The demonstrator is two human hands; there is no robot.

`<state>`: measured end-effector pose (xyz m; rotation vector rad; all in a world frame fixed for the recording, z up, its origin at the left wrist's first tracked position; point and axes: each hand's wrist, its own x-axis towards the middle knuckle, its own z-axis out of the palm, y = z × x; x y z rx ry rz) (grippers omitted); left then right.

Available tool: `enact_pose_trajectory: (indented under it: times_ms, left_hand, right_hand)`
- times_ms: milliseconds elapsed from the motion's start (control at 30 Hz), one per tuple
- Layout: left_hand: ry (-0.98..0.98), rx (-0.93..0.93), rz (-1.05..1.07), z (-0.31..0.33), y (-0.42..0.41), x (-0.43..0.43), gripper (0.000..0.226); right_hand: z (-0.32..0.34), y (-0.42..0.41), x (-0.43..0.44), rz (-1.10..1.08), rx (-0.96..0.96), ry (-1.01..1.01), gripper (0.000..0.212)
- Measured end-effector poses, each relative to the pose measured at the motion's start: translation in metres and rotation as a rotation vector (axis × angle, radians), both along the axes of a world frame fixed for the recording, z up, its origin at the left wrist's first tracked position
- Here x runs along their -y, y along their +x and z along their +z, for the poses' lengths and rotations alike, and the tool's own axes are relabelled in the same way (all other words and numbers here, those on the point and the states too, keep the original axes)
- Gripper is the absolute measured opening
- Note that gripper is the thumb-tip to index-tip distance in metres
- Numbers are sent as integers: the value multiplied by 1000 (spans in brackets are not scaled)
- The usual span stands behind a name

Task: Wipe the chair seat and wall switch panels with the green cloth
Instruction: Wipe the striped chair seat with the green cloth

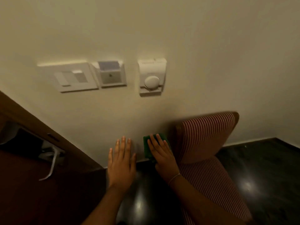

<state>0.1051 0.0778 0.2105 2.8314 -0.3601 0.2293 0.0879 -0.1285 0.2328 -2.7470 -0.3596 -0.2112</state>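
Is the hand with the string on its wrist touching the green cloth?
Touching. The head view shows the right hand lying flat over the green cloth, fingers spread across it with no gap showing.

Left hand (122, 161) flat, fingers spread, right hand (162, 156) palm-down, both arms outstretched

Dim, warm light — soft blur, edges warped.
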Motion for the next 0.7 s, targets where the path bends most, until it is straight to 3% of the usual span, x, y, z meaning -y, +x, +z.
enact_pose_trajectory:
  times_ms: [133, 367, 500, 700]
  left_hand:
    - [33, -107, -90, -44, -33, 35, 70]
    - [124, -211, -229, -126, -86, 89, 69]
    - [139, -283, -241, -168, -107, 104, 68]
    - [174, -304, -238, -214, -101, 127, 66]
  right_hand:
    - [-58, -43, 52, -74, -157, -25, 82]
    - [-178, -101, 141, -97, -635, -225, 86]
    - [-225, -102, 171, -98, -733, -220, 74]
    - [-284, -74, 201, -94, -776, -241, 75]
